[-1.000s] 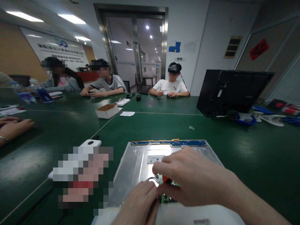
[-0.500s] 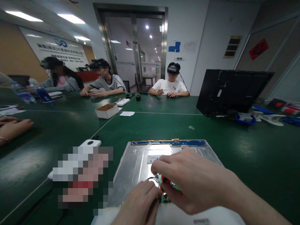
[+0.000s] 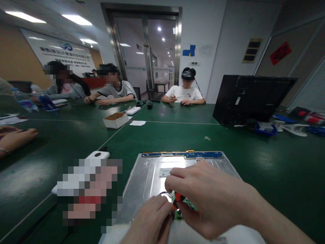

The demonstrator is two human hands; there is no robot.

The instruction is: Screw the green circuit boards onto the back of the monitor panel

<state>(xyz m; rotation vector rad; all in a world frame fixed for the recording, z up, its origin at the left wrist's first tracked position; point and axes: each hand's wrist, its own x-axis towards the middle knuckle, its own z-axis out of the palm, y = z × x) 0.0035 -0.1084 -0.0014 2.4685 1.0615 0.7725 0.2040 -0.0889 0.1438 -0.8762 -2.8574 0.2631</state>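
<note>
A flat metal-backed display panel (image 3: 142, 183) lies in front of me, with a long blue circuit strip (image 3: 182, 155) along its far edge. On its near part sits a small green circuit board (image 3: 179, 214), largely covered by my hands. My right hand (image 3: 203, 196) is closed from above around the red-and-black handle of a screwdriver (image 3: 179, 197); its tip is hidden. My left hand (image 3: 154, 215) rests at the board's left side, fingers bent and together close to the screwdriver. What its fingertips hold is hidden. A dark cable (image 3: 165, 194) curves beside them.
Left of the panel lie a white power bank (image 3: 100, 155) and a blurred-out item. Farther off are an open white box (image 3: 116, 120), a paper (image 3: 137, 123) and a black monitor (image 3: 251, 98). Co-workers sit around the green table (image 3: 177, 135); another person's hand (image 3: 20, 137) is at left.
The screwdriver handle shows more of its red part and seems turned slightly. My right hand has shifted a little to the right; my left hand stays in place.
</note>
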